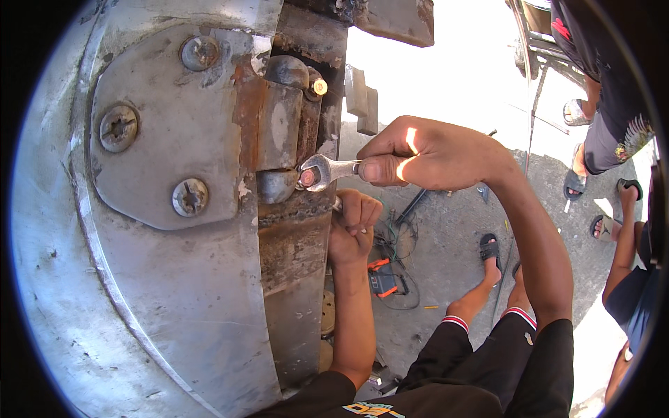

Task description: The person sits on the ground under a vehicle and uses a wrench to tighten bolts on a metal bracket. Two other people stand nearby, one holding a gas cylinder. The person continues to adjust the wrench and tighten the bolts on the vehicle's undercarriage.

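An open-end wrench point(332, 169) has its jaw around a coppery bolt end point(307, 178) beside a worn steel hinge point(279, 125). My right hand point(433, 155) is closed on the wrench's handle, thumb pressed along it. Just below, my left hand point(354, 226) curls its fingers around a shiny metal piece point(338, 203), mostly hidden in the grip, close to the hinge's edge. A second bolt with a brass-coloured end point(318, 87) sits higher on the hinge. The hinge's grey plate point(167, 139) carries large slotted screws point(119, 129) and lies on a big curved metal panel point(174, 306).
An orange and blue machine point(383, 278) with cables rests on the concrete floor point(453, 237) below my hands. At the right stand other people in sandals, one in dark clothing point(617, 104). Steel blocks point(361, 97) jut out past the panel's upper edge.
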A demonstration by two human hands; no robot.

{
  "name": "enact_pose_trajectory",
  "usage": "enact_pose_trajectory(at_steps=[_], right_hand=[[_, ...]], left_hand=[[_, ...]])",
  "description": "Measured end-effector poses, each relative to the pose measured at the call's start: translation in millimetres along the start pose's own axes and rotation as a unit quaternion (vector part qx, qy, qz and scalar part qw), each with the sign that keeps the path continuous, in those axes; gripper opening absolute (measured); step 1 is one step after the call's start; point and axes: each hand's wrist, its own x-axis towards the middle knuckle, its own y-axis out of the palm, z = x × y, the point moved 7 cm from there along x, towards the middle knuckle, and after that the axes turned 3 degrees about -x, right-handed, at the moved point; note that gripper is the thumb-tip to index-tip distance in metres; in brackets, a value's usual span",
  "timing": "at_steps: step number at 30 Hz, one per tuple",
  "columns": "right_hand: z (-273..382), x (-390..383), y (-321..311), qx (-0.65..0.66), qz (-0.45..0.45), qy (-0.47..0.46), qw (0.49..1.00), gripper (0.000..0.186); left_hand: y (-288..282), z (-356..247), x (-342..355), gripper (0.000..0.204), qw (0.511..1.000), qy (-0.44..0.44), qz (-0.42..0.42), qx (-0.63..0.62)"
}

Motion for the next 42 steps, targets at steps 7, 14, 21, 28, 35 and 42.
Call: enact_pose_trajectory(at_steps=[7,14,21,28,35,42], right_hand=[[3.6,-25.3,23.1,0.041,-0.226,-0.048,0.972,0.041],[15.5,-19.2,133.2,0.365,-0.383,0.023,0.849,0.038],[3.5,-33.6,121.8,0.389,-0.344,0.016,0.854,0.039],[-13.2,-20.5,68.0,0.161,-0.300,-0.035,0.940,0.034],[-4.3,-22.2,39.3,0.045,-0.197,-0.006,0.979,0.031],[2.2,-7.5,-2.7,-0.036,-0.093,-0.087,0.991,0.043]], left_hand=[[-9.0,8.3,-0.8,0.034,0.998,-0.004,-0.058,-0.017],[0.2,9.8,14.8,0.046,0.994,0.005,0.087,-0.062],[-16.7,14.5,9.4,0.042,0.997,-0.008,0.038,-0.074],[-67.9,26.0,-28.7,0.034,0.970,-0.083,-0.140,-0.178],[-50.3,16.9,-33.0,0.042,0.989,-0.003,-0.117,-0.084],[-9.8,11.2,4.5,0.034,0.999,0.012,0.023,-0.023]])
